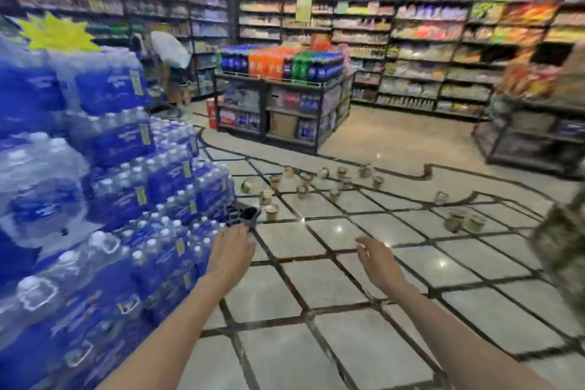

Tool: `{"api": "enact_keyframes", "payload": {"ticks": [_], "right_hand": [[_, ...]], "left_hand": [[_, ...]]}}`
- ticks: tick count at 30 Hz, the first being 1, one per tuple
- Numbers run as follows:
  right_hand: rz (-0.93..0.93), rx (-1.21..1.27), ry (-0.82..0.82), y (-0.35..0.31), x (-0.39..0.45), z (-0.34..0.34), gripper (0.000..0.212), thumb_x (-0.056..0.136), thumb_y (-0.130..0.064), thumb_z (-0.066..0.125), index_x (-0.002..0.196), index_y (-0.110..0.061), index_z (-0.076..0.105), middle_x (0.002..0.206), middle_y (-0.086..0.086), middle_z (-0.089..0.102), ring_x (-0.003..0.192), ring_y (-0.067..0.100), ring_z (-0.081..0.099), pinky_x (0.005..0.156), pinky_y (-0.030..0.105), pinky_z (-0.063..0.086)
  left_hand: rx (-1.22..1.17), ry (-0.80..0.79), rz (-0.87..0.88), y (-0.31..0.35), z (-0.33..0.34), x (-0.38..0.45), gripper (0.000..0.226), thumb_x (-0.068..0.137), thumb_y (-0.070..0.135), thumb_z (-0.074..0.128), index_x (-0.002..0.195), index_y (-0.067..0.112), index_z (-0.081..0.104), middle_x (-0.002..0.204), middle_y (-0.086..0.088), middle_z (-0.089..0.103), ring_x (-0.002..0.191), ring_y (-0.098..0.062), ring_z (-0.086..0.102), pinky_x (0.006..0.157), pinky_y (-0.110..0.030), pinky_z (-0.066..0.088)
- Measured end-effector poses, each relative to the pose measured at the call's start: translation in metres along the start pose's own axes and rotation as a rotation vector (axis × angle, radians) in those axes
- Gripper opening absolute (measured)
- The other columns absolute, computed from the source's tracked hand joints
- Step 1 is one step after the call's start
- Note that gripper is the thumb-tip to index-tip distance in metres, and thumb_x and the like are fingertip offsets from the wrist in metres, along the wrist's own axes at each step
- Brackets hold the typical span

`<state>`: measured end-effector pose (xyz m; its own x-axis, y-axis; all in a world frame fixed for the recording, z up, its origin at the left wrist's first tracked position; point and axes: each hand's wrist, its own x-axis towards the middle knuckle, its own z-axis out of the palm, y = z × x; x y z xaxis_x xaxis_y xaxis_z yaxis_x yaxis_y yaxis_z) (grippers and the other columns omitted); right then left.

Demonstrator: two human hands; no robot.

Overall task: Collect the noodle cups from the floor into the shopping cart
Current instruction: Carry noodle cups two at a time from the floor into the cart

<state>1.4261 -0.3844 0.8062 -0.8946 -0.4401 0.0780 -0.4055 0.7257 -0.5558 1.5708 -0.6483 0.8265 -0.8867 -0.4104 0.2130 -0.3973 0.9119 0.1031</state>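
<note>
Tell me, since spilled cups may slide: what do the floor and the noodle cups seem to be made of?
Floor: polished stone or glazed tile, judging by mirror-like light spots and dark inlaid grid lines. Noodle cups: probably paper or plastic with printed sides; too blurred to tell.

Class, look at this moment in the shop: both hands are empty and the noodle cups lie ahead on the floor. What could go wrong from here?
1. The noodle cups lie scattered, some tipped, so walking in could kick or crush one.
2. The left hand is close to the stacked water packs; an elbow might knock them.
3. No cart is visible here.
</note>
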Motion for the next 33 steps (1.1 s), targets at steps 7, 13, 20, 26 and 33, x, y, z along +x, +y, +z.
{"api": "enact_keyframes", "payload": {"ticks": [7, 13, 20, 26, 33], "right_hand": [[0.203, -0.017, 0.136, 0.109, 0.033, -0.054, 0.035, 0.100, -0.018, 0.041, 0.130, -0.007, 0.053, 0.133, 0.009, 0.056, 0.124, 0.023, 0.050, 0.102, 0.028, 0.036], [0.285, 0.008, 0.168, 0.142, 0.108, -0.041, 0.034, 0.100, -0.018, 0.042, 0.130, -0.005, 0.053, 0.131, 0.010, 0.056, 0.123, 0.023, 0.051, 0.101, 0.026, 0.036], [0.371, 0.039, 0.204, 0.151, 0.225, -0.031, 0.035, 0.100, -0.018, 0.042, 0.131, -0.004, 0.051, 0.133, 0.010, 0.055, 0.124, 0.023, 0.049, 0.102, 0.025, 0.035], [0.438, 0.026, 0.241, 0.183, 0.306, -0.042, 0.037, 0.100, -0.022, 0.042, 0.133, -0.007, 0.049, 0.137, 0.010, 0.052, 0.127, 0.023, 0.046, 0.105, 0.027, 0.031], [0.481, 0.023, 0.236, 0.259, 0.425, -0.054, 0.041, 0.100, -0.025, 0.043, 0.136, -0.006, 0.047, 0.138, 0.009, 0.050, 0.129, 0.022, 0.045, 0.105, 0.025, 0.031]], "left_hand": [[-0.099, -0.104, 0.123, 0.083, 0.061, 0.105, 0.048, 0.100, 0.038, 0.034, 0.140, 0.012, 0.038, 0.146, -0.004, 0.041, 0.136, -0.018, 0.034, 0.114, -0.035, 0.019], [-0.072, -0.132, 0.203, 0.098, 0.096, 0.204, 0.050, 0.101, 0.041, 0.031, 0.143, 0.014, 0.035, 0.148, -0.003, 0.038, 0.138, -0.017, 0.031, 0.115, -0.034, 0.018], [-0.073, -0.208, 0.272, 0.106, 0.132, 0.335, 0.049, 0.101, 0.040, 0.031, 0.141, 0.013, 0.036, 0.146, -0.004, 0.040, 0.135, -0.020, 0.035, 0.113, -0.035, 0.023], [-0.078, -0.200, 0.351, 0.139, 0.152, 0.443, 0.049, 0.101, 0.040, 0.030, 0.141, 0.013, 0.035, 0.146, -0.003, 0.039, 0.135, -0.019, 0.035, 0.113, -0.034, 0.022], [-0.049, -0.242, 0.360, 0.186, 0.213, 0.569, 0.050, 0.101, 0.040, 0.030, 0.142, 0.013, 0.034, 0.147, -0.003, 0.038, 0.137, -0.017, 0.032, 0.114, -0.033, 0.021]]}}
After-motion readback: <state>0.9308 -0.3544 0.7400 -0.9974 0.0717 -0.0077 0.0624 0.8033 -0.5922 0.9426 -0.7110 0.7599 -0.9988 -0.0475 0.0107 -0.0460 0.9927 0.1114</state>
